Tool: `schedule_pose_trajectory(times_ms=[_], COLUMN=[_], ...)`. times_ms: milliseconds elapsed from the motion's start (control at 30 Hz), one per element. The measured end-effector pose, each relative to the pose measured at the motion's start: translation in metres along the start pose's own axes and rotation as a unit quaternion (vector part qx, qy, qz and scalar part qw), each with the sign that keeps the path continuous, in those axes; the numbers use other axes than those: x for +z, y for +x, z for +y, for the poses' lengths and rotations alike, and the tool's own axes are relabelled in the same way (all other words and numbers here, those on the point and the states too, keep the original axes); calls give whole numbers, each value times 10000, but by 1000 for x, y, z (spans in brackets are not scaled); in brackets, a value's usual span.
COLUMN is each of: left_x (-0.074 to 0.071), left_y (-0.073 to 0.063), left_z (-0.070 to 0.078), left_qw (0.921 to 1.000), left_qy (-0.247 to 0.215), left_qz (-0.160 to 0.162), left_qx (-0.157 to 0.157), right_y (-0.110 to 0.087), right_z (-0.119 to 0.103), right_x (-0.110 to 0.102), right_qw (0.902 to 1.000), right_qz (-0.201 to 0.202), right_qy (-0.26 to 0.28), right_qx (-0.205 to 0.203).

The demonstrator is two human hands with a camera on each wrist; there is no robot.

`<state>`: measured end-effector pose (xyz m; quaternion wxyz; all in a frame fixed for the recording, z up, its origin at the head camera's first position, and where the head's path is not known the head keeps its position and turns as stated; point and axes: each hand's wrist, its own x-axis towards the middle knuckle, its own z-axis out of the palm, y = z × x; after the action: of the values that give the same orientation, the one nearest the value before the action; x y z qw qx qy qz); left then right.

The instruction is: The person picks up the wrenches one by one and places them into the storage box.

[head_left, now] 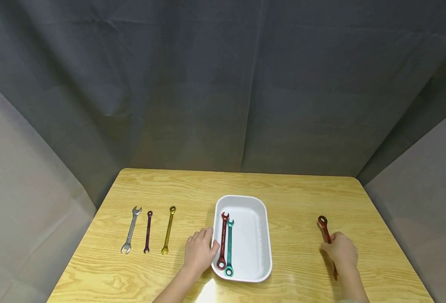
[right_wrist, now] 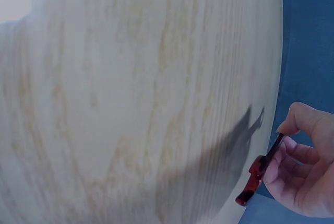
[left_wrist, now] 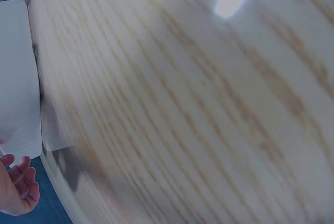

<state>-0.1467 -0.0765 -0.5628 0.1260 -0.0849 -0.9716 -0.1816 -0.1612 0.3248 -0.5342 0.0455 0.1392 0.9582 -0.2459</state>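
Observation:
My right hand (head_left: 341, 251) pinches a dark red combination wrench (head_left: 324, 227) between thumb and fingers on the right side of the table. The right wrist view shows the wrench (right_wrist: 254, 180) off the tabletop, its shadow falling beside it. At the middle, my left hand (head_left: 199, 251) holds the left rim of a white tray (head_left: 267, 248), thumb over the edge. In the left wrist view, curled fingers (left_wrist: 23, 174) show beside the tray wall (left_wrist: 21, 78). Inside the tray, a red wrench (head_left: 223, 242) and a green wrench (head_left: 229, 248) lie side by side along the left wall.
Left of the tray, a silver open-end wrench (head_left: 131, 230), a small purple wrench (head_left: 148, 232) and a gold wrench (head_left: 168, 230) lie spaced apart on the wooden table (head_left: 295, 198). Dark grey curtains (head_left: 192, 92) hang behind the table's far edge.

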Motion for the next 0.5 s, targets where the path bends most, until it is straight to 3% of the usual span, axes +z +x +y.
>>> schedule_pose_trajectory(times_ms=[500], left_x=[-3], left_y=[0], left_z=[1], left_qw=[9999], left_qy=[152], left_qz=[-65], left_qx=[15], right_y=[-4], right_z=[-18], right_x=[-2], right_qw=[9996], right_qz=[156], right_qy=[71], right_qx=[-208])
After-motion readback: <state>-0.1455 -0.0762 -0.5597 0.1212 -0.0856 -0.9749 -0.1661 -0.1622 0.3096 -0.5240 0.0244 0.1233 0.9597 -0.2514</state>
